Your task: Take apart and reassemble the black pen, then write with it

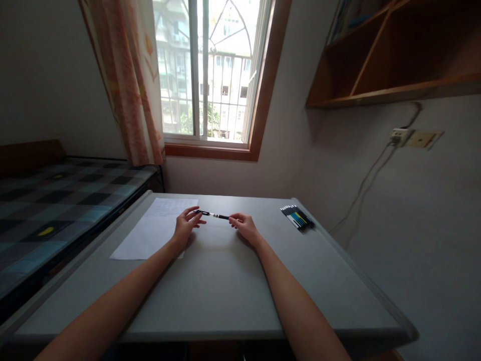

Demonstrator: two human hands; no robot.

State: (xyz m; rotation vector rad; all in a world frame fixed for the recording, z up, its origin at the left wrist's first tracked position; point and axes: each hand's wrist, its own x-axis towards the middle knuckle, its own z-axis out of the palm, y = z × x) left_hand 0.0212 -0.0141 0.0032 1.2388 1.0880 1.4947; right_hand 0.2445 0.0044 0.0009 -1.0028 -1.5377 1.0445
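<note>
Above the grey-white table, a pen (213,215) is stretched level between my two hands. Its ends are black, with a clear and white stretch between them. My left hand (185,224) pinches the black end with the clip, some of its fingers spread. At the other black end, the fingertips of my right hand (245,226) are closed on the barrel. Whether the two parts of the pen are joined or slightly apart, I cannot tell. A sheet of paper (150,230) with faint print near its top lies under and left of my left hand.
Several dark pens in a row, with a yellow and blue patch (298,219), lie at the table's right side. The table (210,296) meets the walls at back and right. A checked bed (75,185) stands left; a wooden shelf (394,90) hangs upper right, above a socket (400,137) with cords.
</note>
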